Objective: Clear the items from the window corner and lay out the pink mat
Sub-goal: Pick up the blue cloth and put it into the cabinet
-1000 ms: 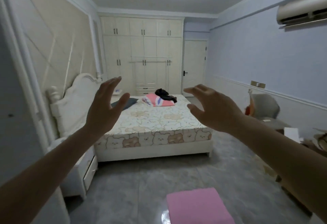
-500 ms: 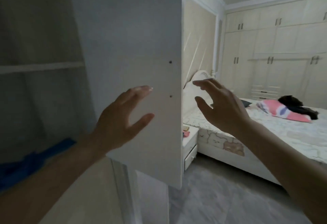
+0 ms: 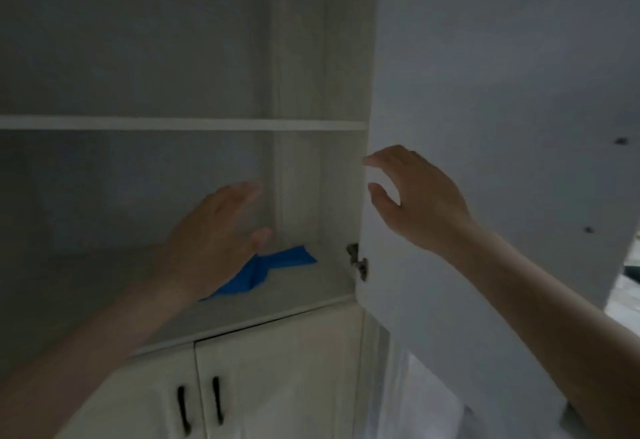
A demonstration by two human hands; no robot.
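My view has swung off the bed and into an open cupboard, and both hands have come with it. My left hand (image 3: 211, 241) reaches in over the lower shelf (image 3: 277, 303), fingers apart and blurred, holding nothing. My right hand (image 3: 415, 196) hovers at the edge of the open door (image 3: 502, 92), fingers loosely spread. Just beyond my left fingers lies a blue cloth (image 3: 266, 272). The pink mat is out of view.

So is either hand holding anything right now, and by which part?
Nothing is held. The left hand hovers open above the blue cloth on the shelf, blurred. The right hand is open by the cabinet door edge, no grip.
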